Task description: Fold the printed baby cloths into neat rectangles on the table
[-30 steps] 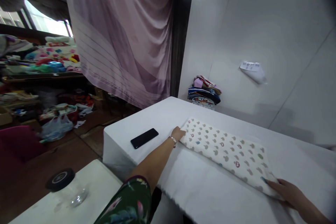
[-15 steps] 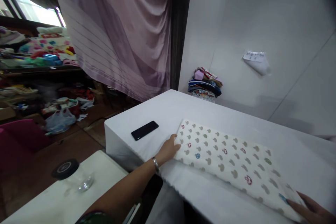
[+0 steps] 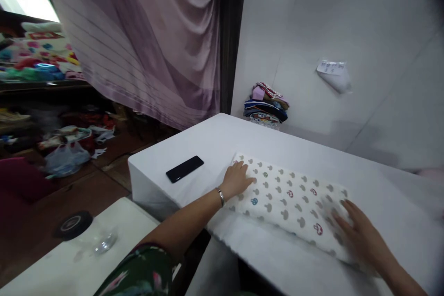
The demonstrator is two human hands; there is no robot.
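A folded white cloth (image 3: 277, 194) printed with grey, red, green and blue mushrooms lies flat on the white-covered table (image 3: 222, 141). On its left end rests my left hand (image 3: 236, 179), fingers spread over the fabric, a metal band at the wrist. Over the right end is my right hand (image 3: 357, 229), blurred by motion, with fingers stretched out and apart. It covers part of that end, and I cannot tell how firmly it touches. Left of the cloth lies a black phone (image 3: 185, 169).
A lower white surface (image 3: 135, 226) at front left bears a clear jar-like container with a black lid (image 3: 73, 225). Folded clothes (image 3: 266, 106) are stacked against the white wall beyond the table. A pinkish curtain (image 3: 156, 41) hangs behind. Bags (image 3: 67, 157) lie on the floor.
My left hand has shifted from the cloth's left edge onto its top. My right hand has left the far right corner and moved inward over the cloth. The view has shifted slightly.
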